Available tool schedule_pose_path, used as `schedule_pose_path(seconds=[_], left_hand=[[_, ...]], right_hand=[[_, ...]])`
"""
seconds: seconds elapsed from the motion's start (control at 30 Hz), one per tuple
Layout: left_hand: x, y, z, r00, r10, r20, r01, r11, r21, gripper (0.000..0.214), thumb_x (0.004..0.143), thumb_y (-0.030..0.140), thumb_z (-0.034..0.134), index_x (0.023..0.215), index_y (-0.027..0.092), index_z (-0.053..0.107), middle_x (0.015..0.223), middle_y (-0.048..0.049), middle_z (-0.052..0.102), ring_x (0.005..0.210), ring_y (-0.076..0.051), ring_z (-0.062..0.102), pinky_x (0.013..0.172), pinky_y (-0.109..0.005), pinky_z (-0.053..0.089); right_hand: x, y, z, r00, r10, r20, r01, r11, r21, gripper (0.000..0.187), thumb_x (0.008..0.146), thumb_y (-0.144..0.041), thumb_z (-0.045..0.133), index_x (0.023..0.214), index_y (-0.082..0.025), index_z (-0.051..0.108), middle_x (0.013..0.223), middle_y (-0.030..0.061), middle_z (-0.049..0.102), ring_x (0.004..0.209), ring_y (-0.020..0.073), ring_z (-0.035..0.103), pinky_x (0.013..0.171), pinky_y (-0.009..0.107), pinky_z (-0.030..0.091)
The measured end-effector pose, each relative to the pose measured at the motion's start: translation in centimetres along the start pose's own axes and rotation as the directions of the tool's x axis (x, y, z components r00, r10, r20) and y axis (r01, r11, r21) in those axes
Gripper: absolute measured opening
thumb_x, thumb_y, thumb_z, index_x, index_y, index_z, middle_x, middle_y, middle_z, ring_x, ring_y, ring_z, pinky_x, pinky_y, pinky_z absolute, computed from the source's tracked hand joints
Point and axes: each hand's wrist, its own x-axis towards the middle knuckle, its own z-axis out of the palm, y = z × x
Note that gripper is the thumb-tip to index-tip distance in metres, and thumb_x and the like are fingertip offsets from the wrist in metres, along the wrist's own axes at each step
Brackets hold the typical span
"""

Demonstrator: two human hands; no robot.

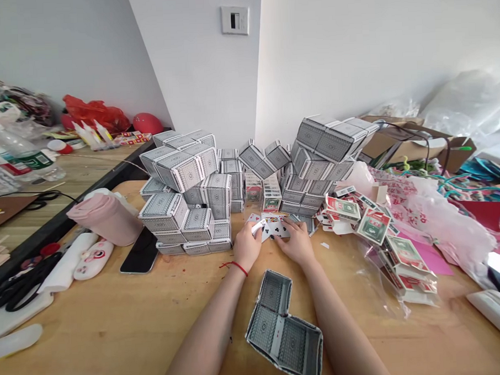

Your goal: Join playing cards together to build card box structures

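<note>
My left hand (247, 246) and my right hand (296, 242) meet over a small fan of playing cards (272, 227) on the wooden table (127, 325). Both hands are closed on the cards, fingers pinching their edges; a red string circles the left wrist. Between my forearms lies a part-built card block (284, 327) of grey-backed cards, open on top. Behind the hands stand stacks of finished card cubes (188, 196) at left and another leaning pile (323, 151) at right.
A phone (139, 252), a pink roll (106, 216) and scissors (18, 286) lie at left. Loose red and green card packs (376, 226) in clear plastic, a pink bag (433, 212) and cardboard boxes (413, 139) crowd the right. A side desk with bottles (25, 156) is far left.
</note>
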Motion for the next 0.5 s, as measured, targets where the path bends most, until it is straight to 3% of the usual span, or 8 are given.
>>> schedule_pose_path(seconds=[0.27,0.5], left_hand=[[0.12,-0.19,0.12,0.999,-0.024,-0.026,0.023,0.999,-0.04,0.021,0.081,0.029,0.045,0.093,0.017,0.057,0.085,-0.0054,0.066,0.076,-0.017,0.061,0.066,-0.025,0.042],[0.2,-0.3,0.14,0.999,-0.024,-0.044,0.022,0.999,-0.05,0.022,0.08,0.03,0.045,0.092,0.017,0.059,0.085,-0.0052,0.066,0.076,-0.017,0.061,0.067,-0.026,0.043]], right_hand=[[0.04,0.37,-0.05,1.0,0.005,-0.022,-0.003,0.995,0.096,0.032,0.073,-0.037,0.052,0.096,-0.018,0.064,0.106,0.0083,0.062,0.084,0.0234,0.051,0.075,0.04,0.042],[0.03,0.51,-0.25,0.998,-0.056,0.031,0.055,0.997,0.051,0.042,0.067,-0.04,0.059,0.105,-0.021,0.06,0.117,0.0076,0.054,0.095,0.0269,0.046,0.079,0.044,0.039]])
